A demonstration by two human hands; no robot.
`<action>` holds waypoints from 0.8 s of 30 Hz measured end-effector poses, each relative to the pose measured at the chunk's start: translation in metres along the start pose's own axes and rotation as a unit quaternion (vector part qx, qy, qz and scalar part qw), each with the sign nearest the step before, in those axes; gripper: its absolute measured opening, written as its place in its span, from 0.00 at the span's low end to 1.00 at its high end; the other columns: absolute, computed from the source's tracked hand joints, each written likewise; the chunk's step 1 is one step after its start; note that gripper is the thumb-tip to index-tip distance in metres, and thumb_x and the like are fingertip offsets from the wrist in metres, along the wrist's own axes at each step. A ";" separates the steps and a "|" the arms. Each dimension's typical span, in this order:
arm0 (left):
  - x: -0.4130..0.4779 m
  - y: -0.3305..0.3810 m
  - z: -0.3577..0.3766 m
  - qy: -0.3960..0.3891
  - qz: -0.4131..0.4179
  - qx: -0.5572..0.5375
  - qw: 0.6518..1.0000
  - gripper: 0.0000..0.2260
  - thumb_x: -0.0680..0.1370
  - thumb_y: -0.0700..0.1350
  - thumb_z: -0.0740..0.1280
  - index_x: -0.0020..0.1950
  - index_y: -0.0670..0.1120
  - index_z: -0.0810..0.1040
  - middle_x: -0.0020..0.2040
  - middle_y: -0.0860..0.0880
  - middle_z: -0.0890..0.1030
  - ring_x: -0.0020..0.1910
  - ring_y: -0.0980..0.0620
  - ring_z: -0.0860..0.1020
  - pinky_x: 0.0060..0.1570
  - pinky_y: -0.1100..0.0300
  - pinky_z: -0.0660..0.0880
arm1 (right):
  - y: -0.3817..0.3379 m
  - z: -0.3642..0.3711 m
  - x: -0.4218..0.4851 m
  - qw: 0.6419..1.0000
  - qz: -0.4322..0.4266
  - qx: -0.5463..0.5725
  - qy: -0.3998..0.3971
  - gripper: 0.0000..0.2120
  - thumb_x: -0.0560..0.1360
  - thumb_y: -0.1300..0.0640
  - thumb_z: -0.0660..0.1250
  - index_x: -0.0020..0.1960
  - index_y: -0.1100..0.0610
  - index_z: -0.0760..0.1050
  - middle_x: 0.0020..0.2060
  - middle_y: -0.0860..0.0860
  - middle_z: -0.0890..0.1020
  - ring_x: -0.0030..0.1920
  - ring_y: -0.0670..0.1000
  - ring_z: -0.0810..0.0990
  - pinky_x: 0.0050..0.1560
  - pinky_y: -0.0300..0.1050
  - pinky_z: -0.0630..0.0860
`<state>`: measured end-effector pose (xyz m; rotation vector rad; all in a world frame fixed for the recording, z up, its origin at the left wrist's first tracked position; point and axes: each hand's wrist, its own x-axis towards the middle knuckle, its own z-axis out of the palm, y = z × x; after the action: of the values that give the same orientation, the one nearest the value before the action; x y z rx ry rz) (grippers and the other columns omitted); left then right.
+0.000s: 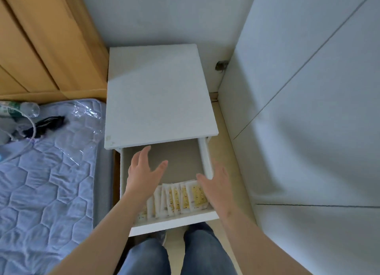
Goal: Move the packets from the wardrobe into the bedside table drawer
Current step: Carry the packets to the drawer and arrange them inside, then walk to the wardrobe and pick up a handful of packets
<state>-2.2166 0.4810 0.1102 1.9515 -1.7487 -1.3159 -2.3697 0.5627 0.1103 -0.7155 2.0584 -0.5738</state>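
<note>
In the drawer (205, 157), packets (181, 198); just above, empty hands (144, 172) (216, 186)

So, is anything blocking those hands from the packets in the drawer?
Nothing visible. The drawer is pulled open, the packets stand uncovered along its front, and the left hand and right hand hover open over it.

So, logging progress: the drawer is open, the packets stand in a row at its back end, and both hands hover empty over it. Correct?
One slip: the head view shows the packets in a row at the front end of the drawer, nearest the person. The rest holds: drawer open, left hand and right hand empty over it.
</note>
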 end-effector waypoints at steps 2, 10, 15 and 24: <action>-0.009 0.010 -0.013 -0.054 0.022 0.004 0.998 0.30 0.77 0.54 0.65 0.76 0.54 0.55 0.76 0.51 0.54 0.73 0.47 0.57 0.68 0.49 0.62 | -0.008 -0.005 -0.018 0.998 0.006 0.031 0.047 0.32 0.76 0.51 0.63 0.76 0.48 0.54 0.74 0.48 0.59 0.73 0.51 0.61 0.70 0.52 0.60; -0.059 0.051 -0.032 -0.213 0.132 0.014 0.968 0.30 0.77 0.53 0.66 0.76 0.53 0.57 0.76 0.51 0.55 0.72 0.47 0.61 0.67 0.52 0.62 | -0.012 -0.006 -0.109 0.953 0.045 0.229 0.196 0.32 0.76 0.52 0.65 0.76 0.47 0.53 0.75 0.47 0.57 0.74 0.50 0.58 0.71 0.49 0.59; -0.100 0.078 -0.011 -0.264 0.199 0.043 0.943 0.28 0.78 0.50 0.65 0.75 0.50 0.59 0.76 0.47 0.58 0.71 0.46 0.62 0.65 0.51 0.64 | 0.013 -0.021 -0.162 0.902 0.067 0.332 0.269 0.33 0.76 0.52 0.65 0.77 0.48 0.53 0.76 0.47 0.56 0.75 0.51 0.57 0.73 0.52 0.59; -0.245 0.093 0.079 -0.398 0.261 0.063 0.877 0.25 0.79 0.47 0.64 0.75 0.47 0.60 0.74 0.45 0.62 0.71 0.46 0.63 0.65 0.54 0.63 | 0.123 -0.053 -0.292 0.779 0.119 0.455 0.414 0.29 0.77 0.52 0.63 0.75 0.45 0.55 0.73 0.50 0.60 0.71 0.54 0.64 0.66 0.51 0.64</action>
<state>-2.3130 0.7012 0.2408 0.8377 -2.5074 -1.9423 -2.3121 0.8552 0.2299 0.4760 2.1539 -1.7864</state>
